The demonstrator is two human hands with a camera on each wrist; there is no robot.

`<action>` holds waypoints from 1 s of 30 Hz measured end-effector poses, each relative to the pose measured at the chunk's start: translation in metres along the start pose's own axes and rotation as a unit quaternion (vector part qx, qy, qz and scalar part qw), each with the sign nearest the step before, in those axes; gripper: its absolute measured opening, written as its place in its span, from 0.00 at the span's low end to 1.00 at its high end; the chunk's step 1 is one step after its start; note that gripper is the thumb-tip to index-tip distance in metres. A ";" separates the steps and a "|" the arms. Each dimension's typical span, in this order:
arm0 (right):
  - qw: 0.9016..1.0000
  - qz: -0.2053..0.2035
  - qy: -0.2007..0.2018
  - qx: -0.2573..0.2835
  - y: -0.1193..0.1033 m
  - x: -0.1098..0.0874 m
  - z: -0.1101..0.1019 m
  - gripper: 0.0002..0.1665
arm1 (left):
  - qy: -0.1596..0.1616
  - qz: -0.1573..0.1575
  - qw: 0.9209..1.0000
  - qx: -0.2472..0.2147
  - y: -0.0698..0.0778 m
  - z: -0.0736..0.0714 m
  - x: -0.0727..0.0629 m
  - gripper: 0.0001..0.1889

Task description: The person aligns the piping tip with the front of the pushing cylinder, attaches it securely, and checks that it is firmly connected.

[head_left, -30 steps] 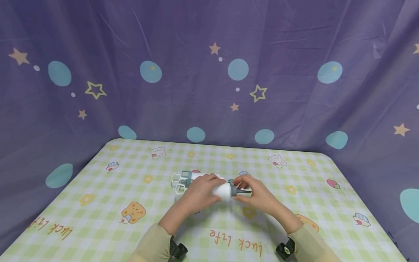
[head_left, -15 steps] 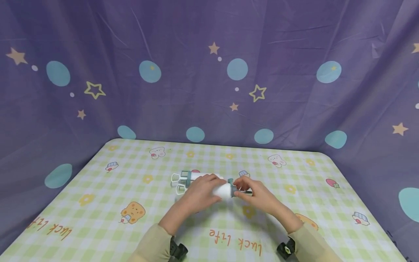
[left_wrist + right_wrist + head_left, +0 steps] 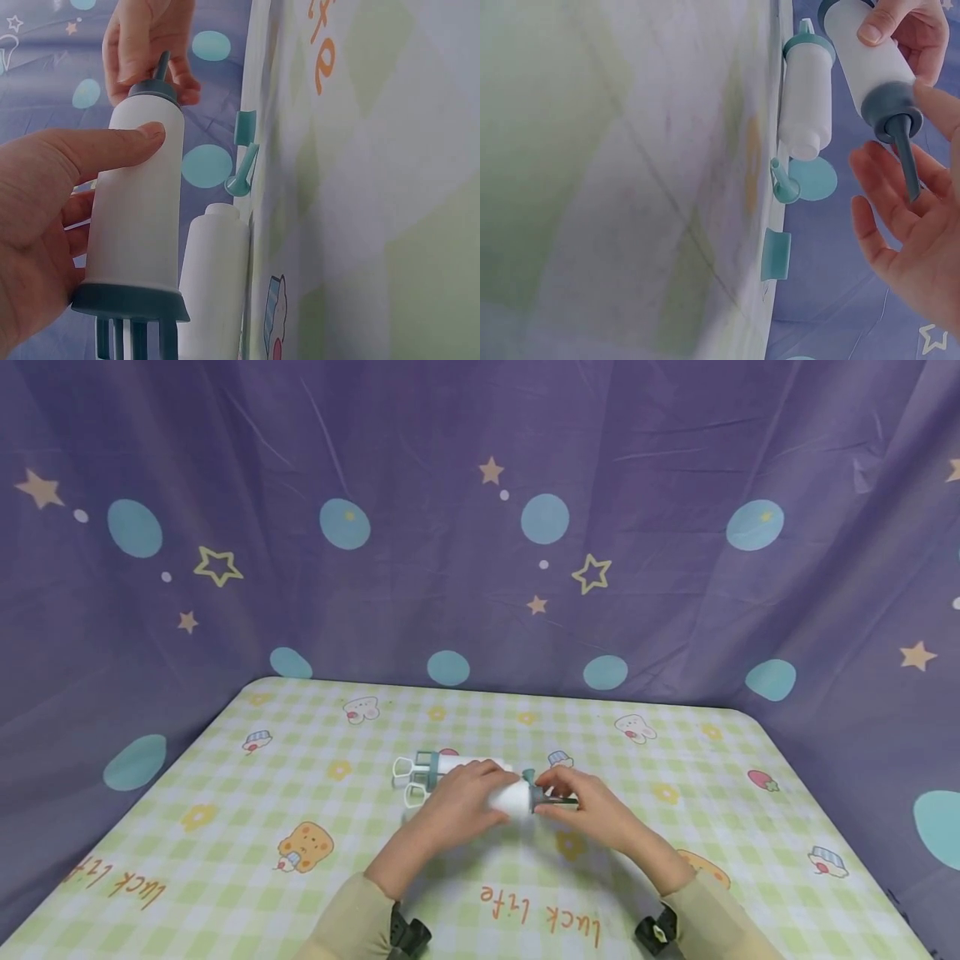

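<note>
My left hand grips the white barrel of a piping syringe, its thumb lying along the barrel in the left wrist view. Over the barrel's right end sits a dark teal nozzle cap with a long thin spout. The right hand pinches this cap between thumb and fingers, with its other fingers curved about the spout. A second white syringe with a lighter teal collar lies just behind, apart from both hands. Part of the held syringe's handle end is hidden by the left hand.
A loose teal nozzle and a small curved teal piece lie beyond the second syringe's tip. All rest on a table with a green checked cloth. A purple curtain hangs behind the table.
My right fingers have shifted slightly around the nozzle cap, regripping it. The left hand and the held barrel stay in the same place.
</note>
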State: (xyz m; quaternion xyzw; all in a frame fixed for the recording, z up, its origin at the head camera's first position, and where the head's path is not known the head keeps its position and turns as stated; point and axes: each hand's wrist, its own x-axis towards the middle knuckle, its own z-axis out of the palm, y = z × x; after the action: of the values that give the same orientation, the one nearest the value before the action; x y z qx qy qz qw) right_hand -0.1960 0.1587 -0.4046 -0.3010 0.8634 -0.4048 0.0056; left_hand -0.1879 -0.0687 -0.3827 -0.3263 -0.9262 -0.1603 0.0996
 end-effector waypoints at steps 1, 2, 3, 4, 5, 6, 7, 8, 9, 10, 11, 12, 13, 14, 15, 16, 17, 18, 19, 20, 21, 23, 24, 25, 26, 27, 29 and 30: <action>1.000 -0.007 0.005 -0.003 0.000 0.000 0.000 0.19 | 0.001 0.001 1.000 0.001 0.000 0.000 0.000 0.25; 1.000 -0.016 0.010 -0.006 -0.001 0.000 0.000 0.20 | 0.001 0.002 1.000 0.002 0.000 0.000 0.000 0.25; 1.000 -0.024 0.014 -0.010 -0.001 0.000 0.000 0.21 | 0.002 0.004 1.000 0.003 0.000 0.000 0.001 0.25; 0.999 -0.029 0.016 -0.014 -0.001 0.000 0.000 0.22 | 0.001 0.004 1.000 0.003 -0.001 0.000 0.001 0.25; 0.999 -0.035 0.018 -0.020 -0.002 0.000 0.000 0.22 | -0.001 0.004 1.000 0.004 -0.001 0.000 0.001 0.26; 0.999 -0.040 0.020 -0.023 -0.003 0.000 0.000 0.22 | -0.002 0.005 1.000 0.005 -0.001 0.000 0.001 0.26; 0.998 -0.044 0.021 -0.027 -0.004 0.000 0.000 0.22 | -0.003 0.004 1.000 0.005 -0.001 0.000 0.001 0.26; 0.998 -0.047 0.022 -0.031 -0.004 0.000 0.000 0.22 | -0.005 0.004 1.000 0.004 -0.001 0.000 0.001 0.26; 0.998 -0.050 0.022 -0.034 -0.005 0.000 0.000 0.22 | -0.006 0.004 1.000 0.004 -0.001 0.001 0.001 0.26; 0.998 -0.053 0.023 -0.036 -0.006 0.001 0.000 0.22 | -0.007 0.003 1.000 0.003 0.000 0.001 0.001 0.26; 0.998 -0.055 0.023 -0.037 -0.007 0.001 0.000 0.21 | -0.007 0.004 1.000 0.003 0.000 0.001 0.001 0.26; 0.997 -0.056 0.023 -0.038 -0.007 0.001 0.000 0.21 | -0.006 0.004 1.000 0.003 0.000 0.001 0.001 0.26; 0.997 -0.057 0.023 -0.041 -0.007 0.001 0.000 0.20 | -0.006 0.005 1.000 0.003 0.000 0.001 0.001 0.26; 0.997 -0.056 0.023 -0.043 -0.007 0.001 0.000 0.20 | -0.005 0.006 1.000 0.003 0.000 0.001 0.001 0.26; 0.997 -0.055 0.023 -0.044 -0.007 0.001 0.000 0.19 | -0.004 0.006 1.000 0.003 -0.001 0.002 0.001 0.26; 0.997 -0.053 0.022 -0.043 -0.007 0.001 0.000 0.18 | -0.004 0.007 1.000 0.003 -0.001 0.002 0.001 0.26; 0.998 -0.051 0.021 -0.043 -0.007 0.001 0.000 0.18 | -0.003 0.007 1.000 0.003 -0.001 0.002 0.001 0.26; 0.998 -0.050 0.020 -0.041 -0.007 0.001 0.000 0.17 | -0.003 0.007 1.000 0.004 -0.001 0.002 0.001 0.26; 0.998 -0.048 0.019 -0.038 -0.006 0.001 0.000 0.17 | -0.003 0.007 1.000 0.003 -0.001 0.002 0.001 0.26; 0.998 -0.045 0.017 -0.033 -0.006 0.001 0.000 0.17 | -0.003 0.006 1.000 0.003 0.000 0.002 0.001 0.26; 0.999 -0.041 0.015 -0.028 -0.006 0.001 0.000 0.17 | -0.003 0.005 1.000 0.002 0.000 0.002 0.001 0.26; 0.999 -0.030 0.009 -0.022 -0.007 0.001 0.000 0.16 | -0.004 0.004 1.000 0.000 0.000 0.002 0.001 0.26; 1.000 -0.023 0.006 -0.019 -0.007 0.001 0.000 0.15 | -0.005 0.003 1.000 -0.001 0.000 0.002 0.001 0.26; 1.000 -0.016 0.002 -0.016 -0.007 0.001 0.000 0.14 | -0.006 0.003 1.000 -0.002 0.000 0.002 0.000 0.26; 1.000 -0.011 -0.002 -0.014 -0.008 0.001 0.000 0.13 | -0.007 0.003 1.000 -0.003 0.001 0.002 0.000 0.26; 1.000 -0.006 -0.005 -0.012 -0.008 0.001 0.000 0.12 | -0.007 0.003 1.000 -0.003 0.001 0.002 0.000 0.26; 1.000 -0.003 -0.011 -0.013 -0.009 0.001 0.000 0.11 | -0.008 0.005 1.000 -0.003 0.002 0.001 0.000 0.25; 1.000 -0.003 -0.012 -0.014 -0.008 0.001 0.000 0.10 | -0.009 0.006 1.000 -0.004 0.002 0.001 -0.001 0.25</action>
State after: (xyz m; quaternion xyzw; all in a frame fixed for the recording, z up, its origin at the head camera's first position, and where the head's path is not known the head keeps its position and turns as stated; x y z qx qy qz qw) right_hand -0.1924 0.1546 -0.3983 -0.3084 0.8681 -0.3887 0.0107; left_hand -0.1863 -0.0671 -0.3836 -0.3336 -0.9245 -0.1603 0.0910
